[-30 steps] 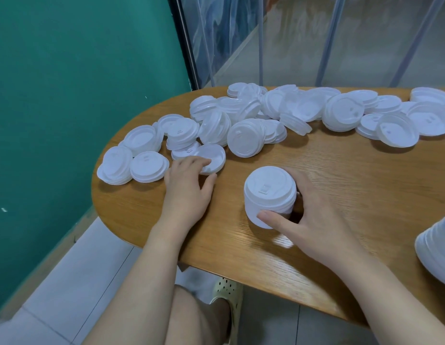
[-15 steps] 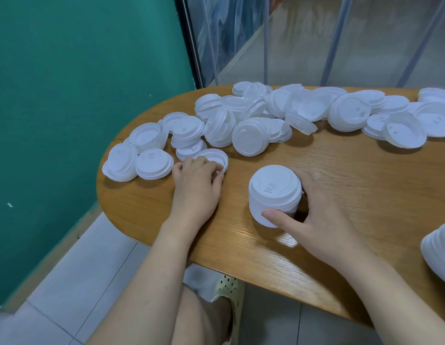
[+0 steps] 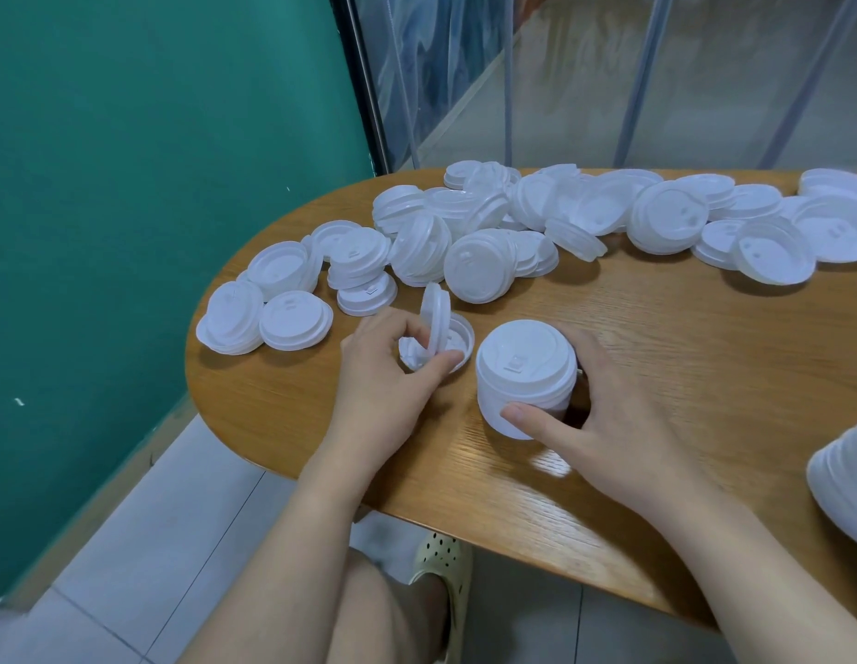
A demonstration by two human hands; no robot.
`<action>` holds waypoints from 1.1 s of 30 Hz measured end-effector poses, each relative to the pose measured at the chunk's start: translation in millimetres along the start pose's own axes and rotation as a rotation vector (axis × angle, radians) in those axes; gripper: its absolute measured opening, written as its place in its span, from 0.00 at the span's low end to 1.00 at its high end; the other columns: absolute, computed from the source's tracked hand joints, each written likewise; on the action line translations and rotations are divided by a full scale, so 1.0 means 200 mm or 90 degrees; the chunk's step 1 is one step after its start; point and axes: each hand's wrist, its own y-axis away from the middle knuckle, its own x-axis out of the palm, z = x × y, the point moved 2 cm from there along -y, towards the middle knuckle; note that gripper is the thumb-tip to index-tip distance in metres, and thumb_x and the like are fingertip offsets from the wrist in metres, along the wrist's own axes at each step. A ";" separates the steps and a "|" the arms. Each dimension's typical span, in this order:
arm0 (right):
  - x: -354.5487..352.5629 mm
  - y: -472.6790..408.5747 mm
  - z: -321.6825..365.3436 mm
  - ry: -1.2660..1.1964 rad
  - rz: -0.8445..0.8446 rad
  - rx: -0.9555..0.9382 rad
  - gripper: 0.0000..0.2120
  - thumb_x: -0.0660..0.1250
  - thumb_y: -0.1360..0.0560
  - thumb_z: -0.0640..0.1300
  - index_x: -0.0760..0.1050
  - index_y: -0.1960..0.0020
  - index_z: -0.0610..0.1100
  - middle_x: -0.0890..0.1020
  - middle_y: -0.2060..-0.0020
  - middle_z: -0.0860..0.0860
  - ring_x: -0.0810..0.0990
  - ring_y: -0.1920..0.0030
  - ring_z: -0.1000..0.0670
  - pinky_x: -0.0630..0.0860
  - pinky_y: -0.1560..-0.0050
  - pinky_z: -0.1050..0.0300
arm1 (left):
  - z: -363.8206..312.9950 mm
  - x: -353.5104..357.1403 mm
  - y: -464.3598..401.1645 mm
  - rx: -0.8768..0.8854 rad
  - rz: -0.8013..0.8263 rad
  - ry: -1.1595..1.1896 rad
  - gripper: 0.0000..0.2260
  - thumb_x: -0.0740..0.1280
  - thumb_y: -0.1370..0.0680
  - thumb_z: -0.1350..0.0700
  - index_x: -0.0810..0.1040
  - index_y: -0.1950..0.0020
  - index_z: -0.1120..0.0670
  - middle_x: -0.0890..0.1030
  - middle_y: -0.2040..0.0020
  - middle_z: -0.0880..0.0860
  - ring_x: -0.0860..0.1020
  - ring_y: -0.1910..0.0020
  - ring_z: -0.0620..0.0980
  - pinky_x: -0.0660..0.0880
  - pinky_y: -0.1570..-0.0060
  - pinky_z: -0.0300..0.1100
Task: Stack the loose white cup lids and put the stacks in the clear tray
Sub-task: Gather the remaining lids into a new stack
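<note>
Right hand (image 3: 608,424) covers the near-right side of the lid stack (image 3: 525,376); its fingers (image 3: 527,416) past the thumb go behind the stack, so can't see how they lie. Left hand (image 3: 383,376) hides the near rim of the flat lid (image 3: 457,340), and the tilted lid (image 3: 437,318) pinched above it blocks its middle. Second stack (image 3: 843,486) cut off by the right edge, only its left part shows. Bench (image 3: 656,328) runs out of frame at right. Loose lids (image 3: 513,222) overlap each other in the far pile, can't count them; the far-right ones are cropped. Shoe (image 3: 441,563) partly under the bench edge. Clear tray: can't tell where.
</note>
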 end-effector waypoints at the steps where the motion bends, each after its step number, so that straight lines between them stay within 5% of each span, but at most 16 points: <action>1: 0.00 0.00 0.00 -0.001 -0.001 -0.001 0.27 0.77 0.31 0.62 0.63 0.41 0.76 0.71 0.44 0.82 0.70 0.42 0.76 0.66 0.48 0.77 | -0.01 0.00 0.01 -0.017 0.007 0.036 0.10 0.79 0.27 0.54 0.79 0.57 0.53 0.83 0.54 0.46 0.78 0.49 0.41 0.70 0.45 0.33; 8: 0.00 0.00 0.00 0.005 -0.001 -0.005 0.28 0.77 0.31 0.62 0.62 0.41 0.76 0.71 0.44 0.82 0.70 0.42 0.75 0.66 0.48 0.78 | -0.09 -0.01 0.03 -0.012 0.003 0.239 0.08 0.77 0.25 0.63 0.80 0.55 0.53 0.82 0.61 0.44 0.80 0.58 0.42 0.76 0.56 0.33; 19: 0.00 0.00 -0.01 -0.001 -0.004 -0.005 0.27 0.76 0.31 0.63 0.63 0.40 0.75 0.71 0.43 0.80 0.71 0.42 0.74 0.65 0.48 0.80 | -0.15 -0.04 0.03 -0.040 -0.020 0.423 0.12 0.72 0.23 0.58 0.84 0.41 0.61 0.88 0.51 0.55 0.86 0.52 0.51 0.83 0.51 0.43; 21: 0.00 0.00 -0.01 -0.003 -0.001 -0.005 0.28 0.77 0.30 0.62 0.63 0.40 0.75 0.72 0.43 0.79 0.72 0.42 0.73 0.68 0.49 0.76 | -0.14 -0.01 0.03 -0.068 0.030 0.416 0.13 0.71 0.23 0.55 0.84 0.41 0.60 0.88 0.51 0.55 0.86 0.53 0.52 0.84 0.51 0.46; 26: 0.01 0.00 -0.02 -0.004 -0.007 -0.007 0.28 0.77 0.31 0.62 0.64 0.39 0.73 0.73 0.43 0.77 0.73 0.42 0.71 0.67 0.50 0.77 | -0.12 0.04 0.04 -0.079 0.102 0.337 0.07 0.70 0.19 0.58 0.86 0.45 0.59 0.83 0.61 0.52 0.77 0.66 0.47 0.76 0.71 0.39; 33: 0.01 0.00 -0.02 -0.003 -0.016 -0.013 0.30 0.76 0.32 0.63 0.65 0.35 0.73 0.74 0.42 0.76 0.73 0.40 0.70 0.67 0.48 0.76 | -0.12 0.09 0.04 -0.073 0.095 0.264 0.07 0.72 0.19 0.54 0.86 0.48 0.57 0.75 0.69 0.51 0.72 0.72 0.44 0.69 0.70 0.34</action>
